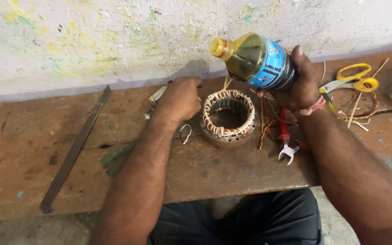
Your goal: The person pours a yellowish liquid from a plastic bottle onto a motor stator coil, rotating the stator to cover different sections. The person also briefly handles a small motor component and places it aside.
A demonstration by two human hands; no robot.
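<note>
Wooden bench [32, 149]; right hand [301, 86] grips bottle [255, 59]; left hand [180, 99] fisted beside stator [228, 117].

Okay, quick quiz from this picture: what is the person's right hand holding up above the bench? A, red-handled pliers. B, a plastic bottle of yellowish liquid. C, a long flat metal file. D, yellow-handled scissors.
B: the right hand is wrapped around a tilted plastic bottle of yellowish liquid with a blue label, while the scissors, pliers and flat metal strip all lie on the bench.
</note>
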